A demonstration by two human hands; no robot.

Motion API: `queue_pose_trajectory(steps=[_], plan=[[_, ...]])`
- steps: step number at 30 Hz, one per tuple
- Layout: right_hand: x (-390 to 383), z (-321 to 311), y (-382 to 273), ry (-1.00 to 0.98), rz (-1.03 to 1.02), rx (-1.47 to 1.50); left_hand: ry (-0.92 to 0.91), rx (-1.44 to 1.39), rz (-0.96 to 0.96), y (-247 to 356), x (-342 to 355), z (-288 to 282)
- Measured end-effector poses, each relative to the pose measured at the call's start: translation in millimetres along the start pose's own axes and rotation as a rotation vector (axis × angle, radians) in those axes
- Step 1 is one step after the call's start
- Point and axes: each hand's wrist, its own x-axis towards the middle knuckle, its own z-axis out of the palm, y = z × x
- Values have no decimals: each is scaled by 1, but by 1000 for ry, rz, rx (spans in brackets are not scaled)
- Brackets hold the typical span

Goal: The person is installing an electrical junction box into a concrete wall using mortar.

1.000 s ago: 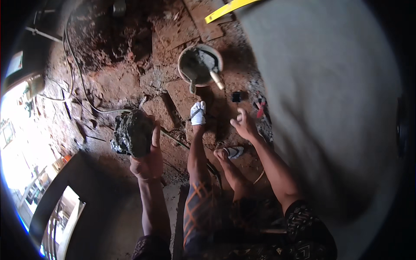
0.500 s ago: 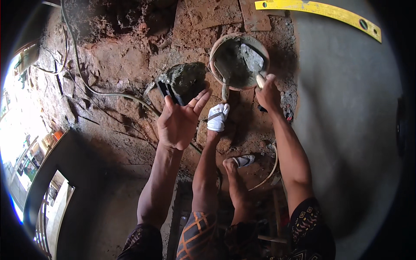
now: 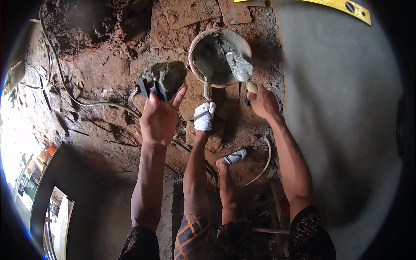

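Observation:
My left hand (image 3: 160, 117) is closed on a black float (image 3: 164, 93), holding it up with a heap of wet grey mortar (image 3: 167, 71) on top; the grip itself is partly hidden. My right hand (image 3: 263, 103) grips the pale handle of a trowel (image 3: 241, 68). The trowel's shiny wet blade lies over the near right rim of a round bucket (image 3: 247, 47) holding grey mortar. A second tool with a worn handle (image 3: 207, 90) leans in the bucket, its handle over the near rim, touched by neither hand.
A yellow spirit level (image 3: 333, 8) lies at the upper right on a smooth grey surface (image 3: 338, 108). A hose (image 3: 93, 104) crosses the rough, reddish ground at left. My feet, in white socks (image 3: 203, 117) and sandals, are below the bucket. Low walls (image 3: 91, 173) stand at lower left.
The whole view has shifted, so things appear farther left and slightly higher. Relative to the bucket, the trowel has drawn back toward me, onto the near right rim. The float stays loaded.

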Motion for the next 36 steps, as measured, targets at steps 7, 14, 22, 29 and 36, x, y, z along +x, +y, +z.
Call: queue_pose_trajectory(steps=[7,14,22,29,36], plan=[[48,14,-38,-107,73,-49,81,189,79,12,-40,-44],[65,12,-58,-185,238,703,171,159,66,13,-59,-47],[70,10,-71,9,-25,32,198,186,40,9,-50,-47],[82,-5,-80,-144,45,259,199,249,42,6,-40,-34],[83,-14,-69,-236,119,483,206,292,42,1,-44,-28]])
